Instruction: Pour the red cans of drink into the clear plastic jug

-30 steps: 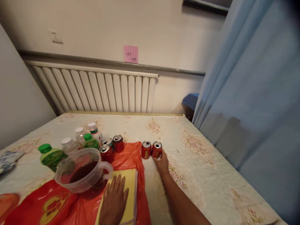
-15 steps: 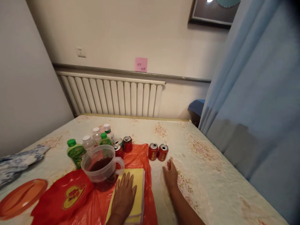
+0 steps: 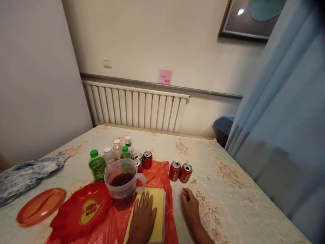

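Observation:
My left hand lies flat, fingers stretched, on a yellow rectangular stack with pale edges; whether it is cloth or paper I cannot tell. Close to its fingertips stands a clear plastic measuring jug of dark brown liquid, its handle turned right. On the flowered tablecloth rests my right hand, fingers curled in and nothing visible in them. Just beyond it, apart from the fingers, two opened red drink cans stand side by side, a left can and a right can.
Left of the jug are a red scalloped tray and an orange oval lid. Behind stand several bottles, one a green-capped bottle, and more cans. A red plastic sheet lies underneath. Patterned fabric lies far left.
The view has shifted, so everything sits further right and lower. My right hand has drawn back slightly from the two cans, its thumb now closer to the fingers. My left hand stays flat.

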### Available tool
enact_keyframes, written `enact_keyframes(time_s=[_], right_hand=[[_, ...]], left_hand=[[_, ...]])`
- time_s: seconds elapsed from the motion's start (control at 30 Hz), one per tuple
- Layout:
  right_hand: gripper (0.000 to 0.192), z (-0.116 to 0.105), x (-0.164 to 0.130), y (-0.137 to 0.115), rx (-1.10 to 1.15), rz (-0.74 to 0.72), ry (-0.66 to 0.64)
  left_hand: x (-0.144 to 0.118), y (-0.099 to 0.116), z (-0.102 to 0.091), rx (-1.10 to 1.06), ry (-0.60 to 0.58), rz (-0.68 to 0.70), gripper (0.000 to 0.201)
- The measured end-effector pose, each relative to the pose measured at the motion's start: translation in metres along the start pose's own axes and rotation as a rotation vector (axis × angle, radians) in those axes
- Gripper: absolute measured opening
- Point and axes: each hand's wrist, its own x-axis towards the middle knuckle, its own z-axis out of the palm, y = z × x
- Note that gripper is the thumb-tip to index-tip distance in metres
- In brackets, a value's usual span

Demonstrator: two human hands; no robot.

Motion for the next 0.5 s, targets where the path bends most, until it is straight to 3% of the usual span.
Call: enact_keyframes(time_s=[0.1, 0.23, 0.33, 0.5], right_hand=[[0.030, 0.027, 0.005, -0.032, 0.045, -0.095, -0.130], [0.031, 0.078, 0.028, -0.071, 0.080, -0.193, -0.236], [0.038, 0.119, 0.051, -0.087, 0.062, -0.229, -0.248], [0.069, 0.179, 0.084, -0.094, -0.043, -0.228, -0.188]], left_hand=[[-0.002, 0.001, 0.003, 0.024, 0.051, -0.002, 0.045], [-0.002, 0.001, 0.002, 0.078, 0.165, 0.013, 0.043], [-0.002, 0.000, 0.005, 0.113, 0.212, 0.054, 0.044], [-0.003, -0.001, 0.018, 0.107, 0.239, 0.025, 0.045]])
